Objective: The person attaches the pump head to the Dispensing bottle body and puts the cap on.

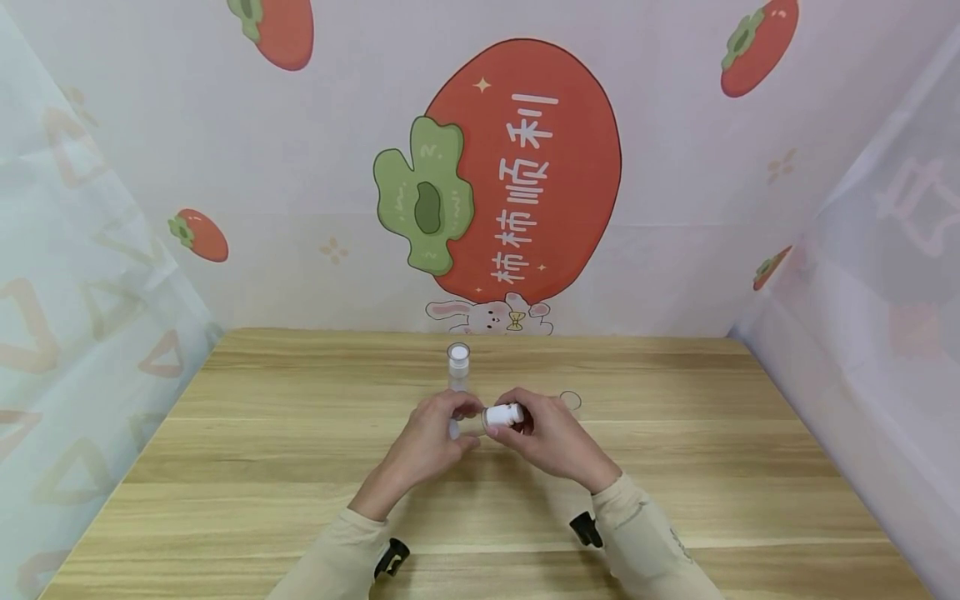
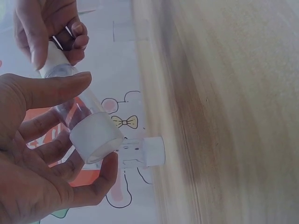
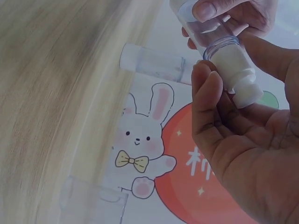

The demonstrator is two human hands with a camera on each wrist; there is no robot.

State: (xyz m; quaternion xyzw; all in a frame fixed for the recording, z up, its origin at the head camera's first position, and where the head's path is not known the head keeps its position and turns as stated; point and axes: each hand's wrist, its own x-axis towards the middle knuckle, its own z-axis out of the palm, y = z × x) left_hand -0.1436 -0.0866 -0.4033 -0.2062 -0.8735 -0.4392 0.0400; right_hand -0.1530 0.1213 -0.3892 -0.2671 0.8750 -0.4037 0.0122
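Note:
Over the middle of the table, a clear bottle with a whitish base is held tilted between both hands. My left hand grips its body, thumb on one side and fingers on the other. With thumb and fingers my right hand pinches the white pump top at the bottle's neck. In the right wrist view the pump top sits at the mouth; whether it is fully screwed down I cannot tell. Part of the bottle is hidden behind the fingers in the head view.
Just beyond my left hand stands a second clear bottle with a white top part. To the right, past my right hand, a clear cylindrical cap stands on the wooden table. A printed backdrop rises at the table's far edge.

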